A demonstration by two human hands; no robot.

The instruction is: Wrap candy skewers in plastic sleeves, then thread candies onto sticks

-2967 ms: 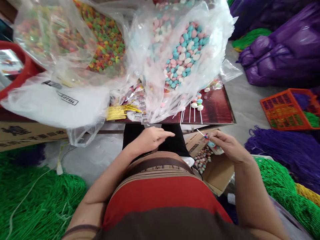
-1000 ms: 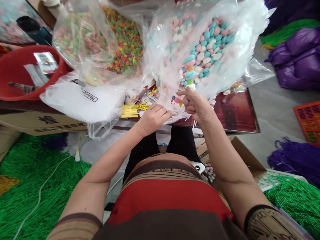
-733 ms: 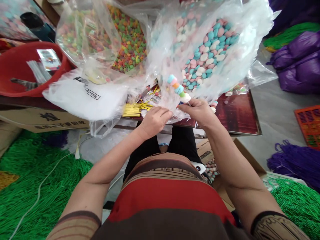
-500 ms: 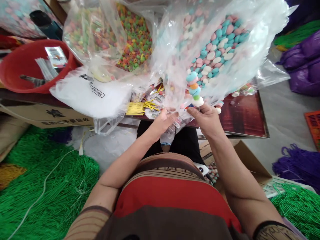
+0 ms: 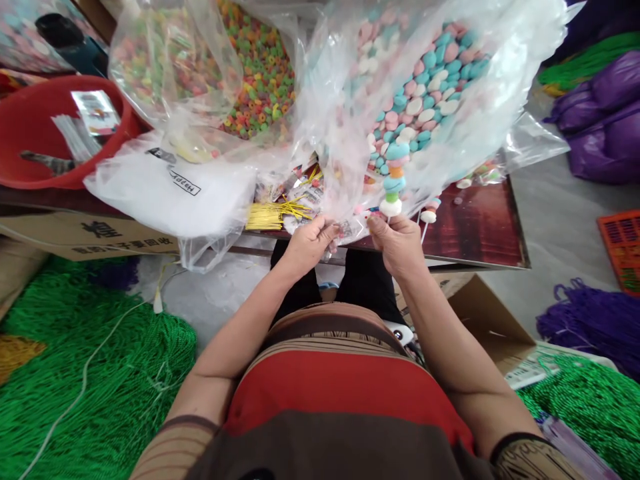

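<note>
My right hand (image 5: 401, 247) is closed around the stick of an upright candy skewer (image 5: 396, 179), stacked with blue, pink, orange, green and white candies. To its left, my left hand (image 5: 309, 245) pinches a small clear printed plastic bag (image 5: 349, 231) at the table's front edge. The bag lies partly behind my left fingers, and its opening cannot be made out. Just right of my right hand, another candy skewer (image 5: 429, 213) rests on the table. A bundle of yellow twist ties (image 5: 265, 217) lies left of my left hand.
Behind my hands are large clear bags of pastel candies (image 5: 425, 107) and of colourful ring candies (image 5: 265, 87). On the left, a red basin (image 5: 35, 100) stands by a white plastic bag (image 5: 200, 193). Below are green strands (image 5: 100, 373) and an open cardboard box (image 5: 490, 320).
The small bag, which hung down between my hands, is now drawn up near my left fingers. My right hand and the skewer have shifted slightly, and the skewer stands straighter.
</note>
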